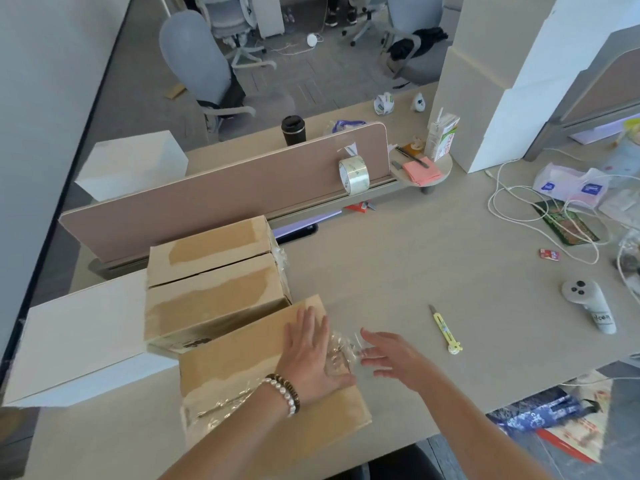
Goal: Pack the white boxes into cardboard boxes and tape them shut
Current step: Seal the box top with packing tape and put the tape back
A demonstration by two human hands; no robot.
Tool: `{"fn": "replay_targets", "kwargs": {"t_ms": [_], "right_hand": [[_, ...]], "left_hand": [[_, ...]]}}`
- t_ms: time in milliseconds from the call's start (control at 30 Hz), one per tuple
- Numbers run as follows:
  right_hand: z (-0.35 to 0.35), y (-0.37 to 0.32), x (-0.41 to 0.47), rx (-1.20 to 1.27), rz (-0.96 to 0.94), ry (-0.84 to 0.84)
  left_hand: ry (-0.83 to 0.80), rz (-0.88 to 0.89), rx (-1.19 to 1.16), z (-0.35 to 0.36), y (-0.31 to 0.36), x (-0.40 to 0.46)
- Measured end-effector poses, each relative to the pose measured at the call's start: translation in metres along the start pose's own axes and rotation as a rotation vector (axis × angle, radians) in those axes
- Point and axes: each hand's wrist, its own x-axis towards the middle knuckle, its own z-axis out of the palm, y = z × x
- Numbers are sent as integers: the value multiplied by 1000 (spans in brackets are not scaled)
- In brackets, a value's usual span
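On smooth desk, left hand flat on cardboard box; crinkled tape

Beige desk, tan divider, grey office chairs

A flattened cardboard box lies on the desk, before a closed cardboard box (utility knife to the right, tape roll behind).
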Motion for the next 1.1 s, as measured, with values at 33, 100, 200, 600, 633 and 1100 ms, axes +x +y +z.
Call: {"fn": "replay_targets", "kwargs": {"t_ms": [33, 100, 200, 600, 633, 1100], "right_hand": [[3, 3, -1, 54, -15, -12], [8, 5, -2, 151, -63, 23], [13, -1, -7, 107, -164, 149], [15, -16, -13, -316, -325, 397], [15, -15, -11, -277, -299, 370], [3, -22, -7, 176, -84, -180]], "left_hand": [[12, -21, 6, 5, 2, -2], [45, -64, 1, 13, 3, -2], [105, -88, -1, 28, 4, 0], [259, -75, 47, 52, 2, 2], [266, -75, 50, 52, 2, 2], [317, -58, 76, 53, 1, 2]]}}
